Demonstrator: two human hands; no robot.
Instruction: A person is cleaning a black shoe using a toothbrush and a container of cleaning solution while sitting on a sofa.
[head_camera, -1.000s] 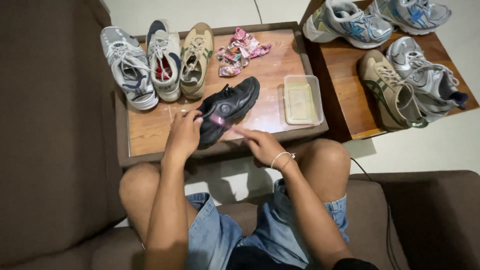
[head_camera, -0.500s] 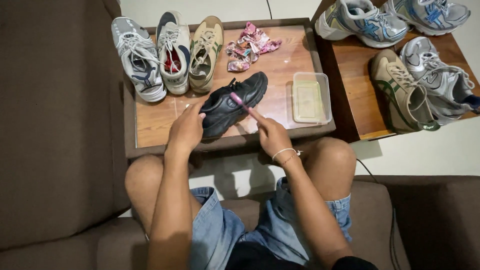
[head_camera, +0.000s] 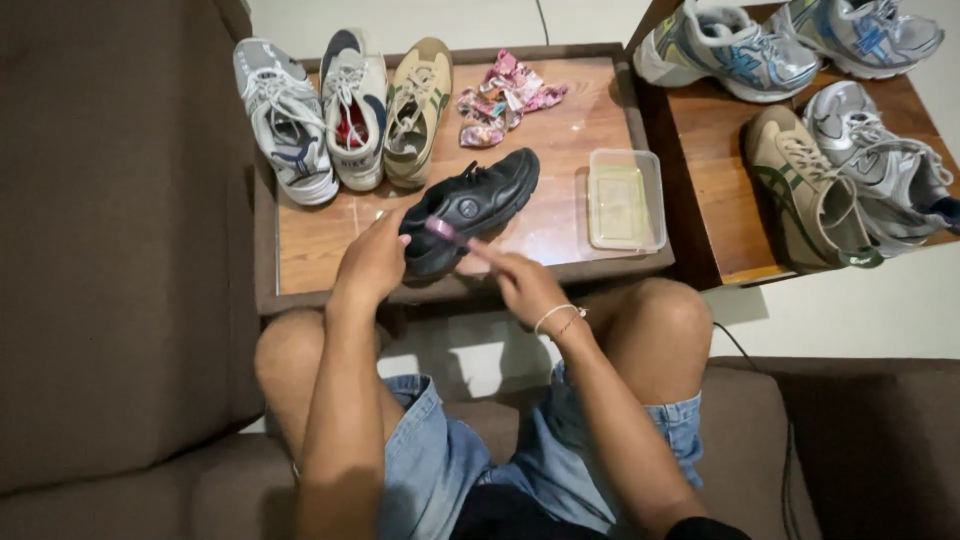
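A black shoe (head_camera: 480, 197) lies on its side on the near wooden table (head_camera: 310, 255). My left hand (head_camera: 372, 262) grips its heel end and steadies it. My right hand (head_camera: 518, 282) holds a small pink brush (head_camera: 443, 230), its head pressed against the shoe's side near the heel. A thin bracelet circles my right wrist.
Three sneakers (head_camera: 345, 110) stand in a row at the table's far left, a crumpled pink cloth (head_camera: 505, 97) behind the black shoe, a clear plastic tub (head_camera: 625, 200) to the right. A second wooden table (head_camera: 715, 190) on the right carries several more sneakers. Brown sofa surrounds me.
My right hand has drawn the pink brush back from the shoe's middle toward its heel, a brushing stroke. My left hand stays on the shoe.
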